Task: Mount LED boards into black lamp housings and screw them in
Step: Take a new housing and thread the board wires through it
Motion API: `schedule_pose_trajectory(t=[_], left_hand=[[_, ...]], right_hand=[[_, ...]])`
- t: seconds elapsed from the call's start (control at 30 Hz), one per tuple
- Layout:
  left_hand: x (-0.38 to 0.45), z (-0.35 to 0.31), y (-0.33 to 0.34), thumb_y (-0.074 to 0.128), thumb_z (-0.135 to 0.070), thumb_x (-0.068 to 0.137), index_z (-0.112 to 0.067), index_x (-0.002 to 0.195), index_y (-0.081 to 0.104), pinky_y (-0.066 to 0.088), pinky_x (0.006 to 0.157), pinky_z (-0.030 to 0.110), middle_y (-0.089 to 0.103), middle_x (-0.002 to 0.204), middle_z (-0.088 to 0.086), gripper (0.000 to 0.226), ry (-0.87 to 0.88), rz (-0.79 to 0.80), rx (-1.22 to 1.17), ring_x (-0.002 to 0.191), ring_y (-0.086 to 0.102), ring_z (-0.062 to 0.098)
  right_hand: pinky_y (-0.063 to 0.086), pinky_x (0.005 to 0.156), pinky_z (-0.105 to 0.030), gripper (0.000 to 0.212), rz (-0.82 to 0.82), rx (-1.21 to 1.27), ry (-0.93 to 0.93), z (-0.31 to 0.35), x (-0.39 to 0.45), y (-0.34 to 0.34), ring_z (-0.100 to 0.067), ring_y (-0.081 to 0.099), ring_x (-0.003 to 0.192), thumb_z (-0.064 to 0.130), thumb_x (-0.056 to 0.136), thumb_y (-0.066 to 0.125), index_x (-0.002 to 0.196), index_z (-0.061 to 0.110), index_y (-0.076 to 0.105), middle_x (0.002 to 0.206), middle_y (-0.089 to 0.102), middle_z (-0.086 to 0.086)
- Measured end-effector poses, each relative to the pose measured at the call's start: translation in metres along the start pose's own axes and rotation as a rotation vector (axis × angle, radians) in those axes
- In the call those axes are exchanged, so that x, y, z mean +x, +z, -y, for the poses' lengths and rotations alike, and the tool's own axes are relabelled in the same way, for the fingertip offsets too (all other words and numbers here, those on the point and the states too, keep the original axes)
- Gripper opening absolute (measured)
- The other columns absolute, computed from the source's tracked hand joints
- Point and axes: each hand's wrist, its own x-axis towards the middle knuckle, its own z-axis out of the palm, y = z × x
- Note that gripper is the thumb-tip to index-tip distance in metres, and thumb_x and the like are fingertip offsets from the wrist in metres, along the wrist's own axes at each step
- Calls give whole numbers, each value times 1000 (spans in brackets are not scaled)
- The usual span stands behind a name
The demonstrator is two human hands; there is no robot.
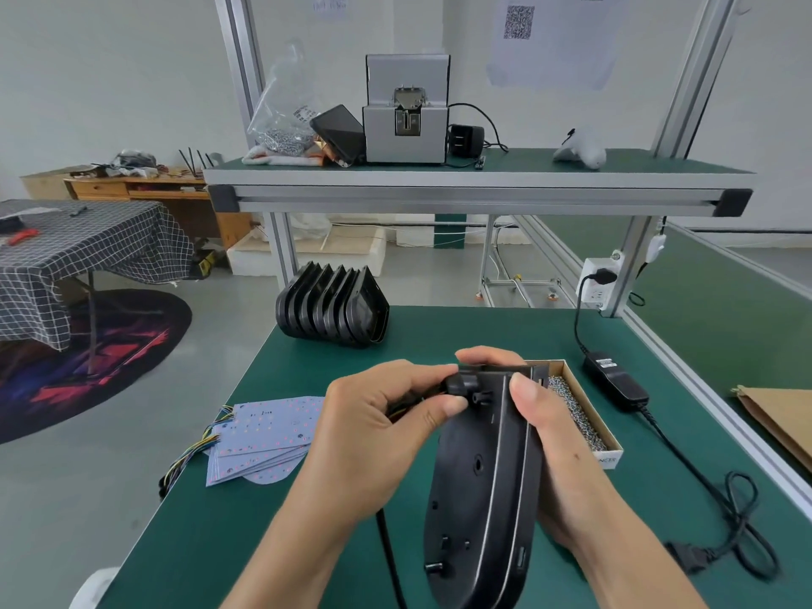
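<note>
Green matting [307,520] runs under your grip: your right hand [558,437] curls round the black lamp housing [479,490], your left hand [386,428] pinches its cable fitting [461,382]. Left of the grip lie the LED boards [263,437]; just beyond it, the screw box [584,415], its label cut off. Farther back stand the stacked housings [334,309]. Twist too hard and those wires could snag, I'd judge.

One head-worn wide-angle view, looking forward and down from just above the green bench [307,498]. Hands sit close at the bottom of frame; the shelf [479,180] faces us farther off, room floor at left.
</note>
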Motion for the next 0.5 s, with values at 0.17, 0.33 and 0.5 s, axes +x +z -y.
schedule_pose_trajectory(t=[0.17,0.33,0.5], left_hand=[[1,-1,-3,77,-37,86,-47,111,77,54,73,24,74,85,-10,27,5,50,40,80,69,10],[2,6,-8,67,-43,94,-38,119,70,45,63,25,59,77,-6,26,145,87,258,70,57,16],[-7,15,-10,70,-53,87,-50,121,71,49,73,18,66,85,-10,35,-74,91,86,78,63,6]], right_hand=[[39,110,-72,75,-4,-154,-40,-3,0,0,-40,62,123,78,79,68,137,31,63,128,70,-9],[43,107,-69,78,-12,-236,-48,-5,2,3,-33,63,123,80,79,64,140,31,61,129,70,-6],[44,110,-63,76,30,-255,-27,-7,3,3,-31,62,123,83,78,65,137,35,63,128,68,-4]])
